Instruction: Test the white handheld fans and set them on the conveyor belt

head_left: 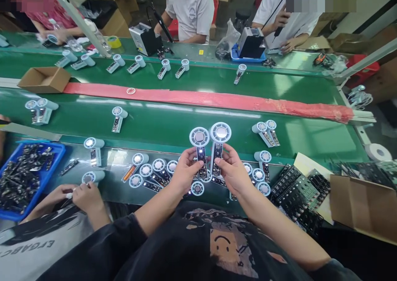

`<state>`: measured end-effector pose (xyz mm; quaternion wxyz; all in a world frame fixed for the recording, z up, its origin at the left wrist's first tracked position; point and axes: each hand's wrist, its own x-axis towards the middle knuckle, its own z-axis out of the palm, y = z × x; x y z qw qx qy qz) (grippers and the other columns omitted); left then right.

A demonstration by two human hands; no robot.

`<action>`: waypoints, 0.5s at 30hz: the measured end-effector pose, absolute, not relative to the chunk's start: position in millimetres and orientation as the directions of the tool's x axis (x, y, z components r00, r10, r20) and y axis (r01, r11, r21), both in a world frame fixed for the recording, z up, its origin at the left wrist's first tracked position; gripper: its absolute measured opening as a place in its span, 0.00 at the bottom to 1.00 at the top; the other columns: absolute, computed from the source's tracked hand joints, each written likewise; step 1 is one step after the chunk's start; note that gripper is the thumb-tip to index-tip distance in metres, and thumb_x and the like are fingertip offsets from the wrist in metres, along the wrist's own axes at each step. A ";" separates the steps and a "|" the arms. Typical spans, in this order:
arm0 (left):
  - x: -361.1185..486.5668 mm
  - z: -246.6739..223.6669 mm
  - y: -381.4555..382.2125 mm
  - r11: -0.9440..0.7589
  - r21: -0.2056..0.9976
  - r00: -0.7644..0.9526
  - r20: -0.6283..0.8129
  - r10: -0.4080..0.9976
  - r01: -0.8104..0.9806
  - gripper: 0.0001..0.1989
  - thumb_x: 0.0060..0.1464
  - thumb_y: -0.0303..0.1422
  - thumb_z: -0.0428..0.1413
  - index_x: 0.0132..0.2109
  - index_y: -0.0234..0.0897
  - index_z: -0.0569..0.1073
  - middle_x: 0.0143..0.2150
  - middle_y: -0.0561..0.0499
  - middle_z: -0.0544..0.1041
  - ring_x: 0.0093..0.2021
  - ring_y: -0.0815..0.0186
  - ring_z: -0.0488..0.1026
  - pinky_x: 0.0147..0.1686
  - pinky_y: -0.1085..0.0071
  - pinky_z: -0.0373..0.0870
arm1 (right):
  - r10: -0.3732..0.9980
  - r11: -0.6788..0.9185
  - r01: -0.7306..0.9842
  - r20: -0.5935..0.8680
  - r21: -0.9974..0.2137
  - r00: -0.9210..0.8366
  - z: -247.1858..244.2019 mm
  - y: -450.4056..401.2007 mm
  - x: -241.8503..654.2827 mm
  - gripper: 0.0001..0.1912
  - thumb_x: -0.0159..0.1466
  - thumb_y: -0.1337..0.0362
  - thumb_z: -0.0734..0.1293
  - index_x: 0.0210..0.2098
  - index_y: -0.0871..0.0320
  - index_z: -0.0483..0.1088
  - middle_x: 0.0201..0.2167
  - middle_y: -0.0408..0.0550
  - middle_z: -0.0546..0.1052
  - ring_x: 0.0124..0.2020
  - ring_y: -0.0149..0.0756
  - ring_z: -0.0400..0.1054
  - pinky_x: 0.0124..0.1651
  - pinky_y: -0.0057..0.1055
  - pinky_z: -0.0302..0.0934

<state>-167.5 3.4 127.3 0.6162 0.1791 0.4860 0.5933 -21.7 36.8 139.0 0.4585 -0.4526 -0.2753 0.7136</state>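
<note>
Devices [218, 148] held abreast point heads [199, 137] forward, long axes nearly parallel.

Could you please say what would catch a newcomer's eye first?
Probably the pale-blue, round-headed device in the left hand and its twin in the right hand, at the centre. Beyond them, a long red strip crosses the green surface; a blue plastic tray of dark parts sits far left.
</note>
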 end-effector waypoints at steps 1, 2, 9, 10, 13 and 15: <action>-168.6 125.4 5.9 0.229 0.801 -0.178 -0.382 0.907 -0.553 0.27 0.40 0.34 0.73 0.48 0.40 0.74 0.51 0.45 0.81 0.50 0.58 0.79 0.56 0.58 0.72 | 0.904 -0.427 -0.400 -0.396 -0.811 -0.161 137.3 38.8 -22.9 0.30 0.48 0.61 0.80 0.48 0.48 0.70 0.44 0.43 0.80 0.45 0.41 0.75 0.49 0.39 0.70; -169.7 123.5 8.4 0.228 0.802 -0.176 -0.379 0.909 -0.552 0.27 0.41 0.34 0.73 0.48 0.40 0.74 0.52 0.45 0.81 0.50 0.57 0.79 0.55 0.58 0.72 | 0.905 -0.425 -0.396 -0.398 -0.814 -0.152 135.7 40.8 -24.1 0.30 0.48 0.61 0.80 0.48 0.48 0.70 0.44 0.43 0.80 0.45 0.41 0.75 0.48 0.39 0.70; -180.7 107.1 34.0 0.275 0.783 -0.135 -0.413 0.901 -0.557 0.31 0.40 0.37 0.73 0.51 0.39 0.73 0.55 0.42 0.79 0.53 0.55 0.78 0.56 0.57 0.72 | 0.917 -0.399 -0.334 -0.379 -0.854 -0.124 118.0 58.4 -38.3 0.35 0.48 0.59 0.80 0.52 0.49 0.66 0.49 0.47 0.78 0.48 0.43 0.73 0.52 0.41 0.69; -180.7 104.7 39.2 0.276 0.780 -0.140 -0.419 0.897 -0.561 0.33 0.40 0.38 0.74 0.52 0.39 0.72 0.57 0.42 0.79 0.55 0.54 0.77 0.57 0.57 0.72 | 0.925 -0.381 -0.308 -0.359 -0.872 -0.125 113.2 63.5 -41.4 0.37 0.48 0.58 0.80 0.54 0.49 0.64 0.51 0.48 0.77 0.49 0.44 0.73 0.54 0.43 0.68; -175.4 98.4 56.9 0.264 0.737 -0.113 -0.418 0.901 -0.622 0.36 0.44 0.46 0.71 0.58 0.40 0.71 0.63 0.40 0.75 0.64 0.50 0.70 0.64 0.55 0.65 | 0.963 -0.260 -0.118 -0.248 -0.958 -0.108 95.6 88.8 -49.5 0.46 0.47 0.58 0.80 0.60 0.51 0.59 0.59 0.53 0.72 0.57 0.46 0.70 0.62 0.46 0.63; -169.7 95.1 71.6 0.247 0.703 -0.067 -0.387 0.920 -0.667 0.38 0.49 0.51 0.67 0.63 0.41 0.70 0.68 0.41 0.70 0.70 0.49 0.63 0.69 0.55 0.60 | 0.976 -0.189 0.083 -0.196 -0.978 -0.097 83.1 113.1 -53.4 0.47 0.46 0.60 0.79 0.61 0.54 0.58 0.59 0.54 0.72 0.58 0.47 0.69 0.64 0.46 0.62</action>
